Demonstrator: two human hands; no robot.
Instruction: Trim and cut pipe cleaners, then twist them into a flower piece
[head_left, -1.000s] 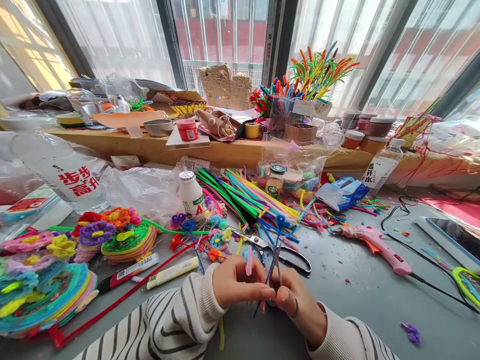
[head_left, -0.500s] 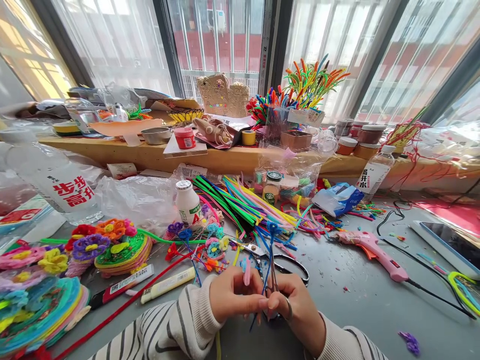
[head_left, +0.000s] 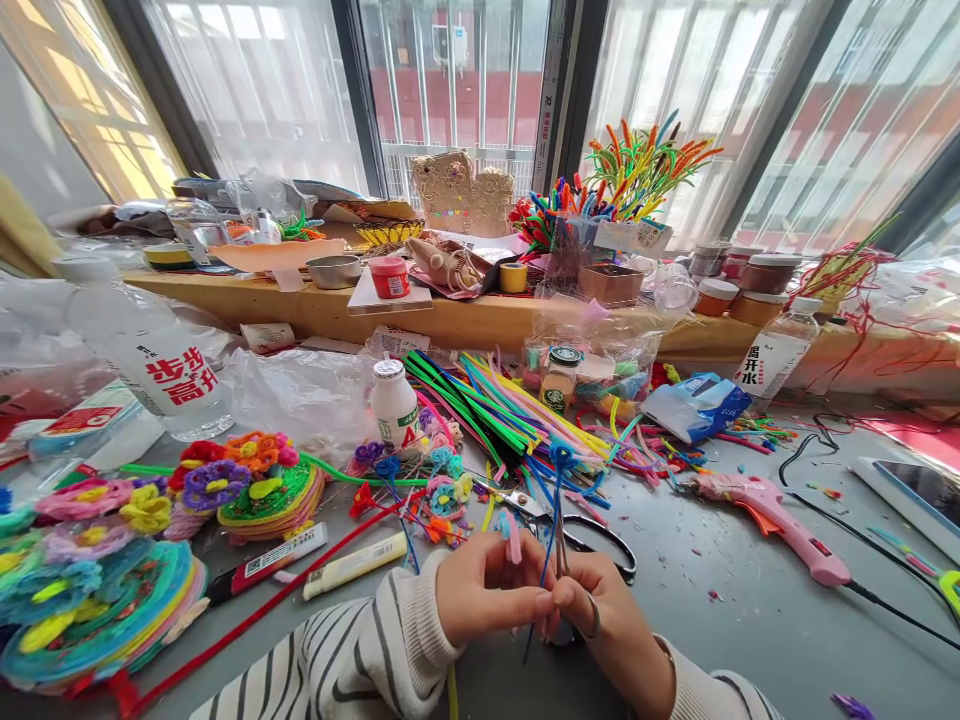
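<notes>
My left hand (head_left: pixel 491 595) is closed, its thumb and fingertips pinching the blue pipe-cleaner stem (head_left: pixel 548 560). That stem rises to a small curled blue flower head (head_left: pixel 561 455), and its thin end pokes out below my fingers. A pink and light-blue fuzzy piece (head_left: pixel 514 540) also sticks up between my left fingers. My right hand (head_left: pixel 611 615) meets the left thumb, closed around a slim metal tool (head_left: pixel 562 545) with narrow prongs pointing up; its kind is unclear and its lower part hidden. Black-handled scissors (head_left: pixel 604 530) lie on the table just behind.
A pink glue gun (head_left: pixel 780 520) with its cord rests to the right. Pipe cleaners (head_left: pixel 480 410) are heaped behind my hands. At left are fuzzy flower discs (head_left: pixel 112 610), a glue tube (head_left: pixel 356 565) and a large bottle (head_left: pixel 150 360). A white bottle (head_left: pixel 395 405) stands nearer the middle.
The whole view has shifted, so everything appears a little farther right. My hands keep the same hold on the blue stem and metal tool.
</notes>
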